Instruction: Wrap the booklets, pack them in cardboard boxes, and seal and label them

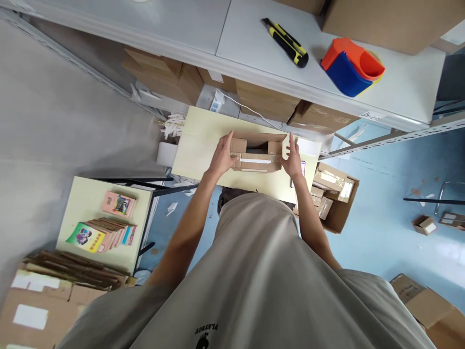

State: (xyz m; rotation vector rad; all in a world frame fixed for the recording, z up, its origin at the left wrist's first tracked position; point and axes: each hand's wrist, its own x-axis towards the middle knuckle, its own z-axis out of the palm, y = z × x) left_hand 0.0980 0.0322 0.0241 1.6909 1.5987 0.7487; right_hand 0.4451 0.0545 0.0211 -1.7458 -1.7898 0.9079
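A small brown cardboard box [257, 156] with its top flaps partly up sits between my two hands over the pale yellow tabletop [198, 145]. A white strip runs along its near side, and its inside looks dark. My left hand [222, 156] grips the box's left end, thumb on the near side and fingers along the end. At the opposite end, my right hand [291, 159] holds it with the thumb against the near corner and the fingers raised beside the end. A phone [302, 168] lies by my right wrist, partly hidden.
On the grey shelf [240, 43] above lie a yellow-black utility knife [286, 43] and an orange-blue tape dispenser [350, 68]. A large carton [341, 213] of smaller boxes stands right of the table. Books [116, 235] are stacked on a side table at left, near flattened cardboard [69, 271].
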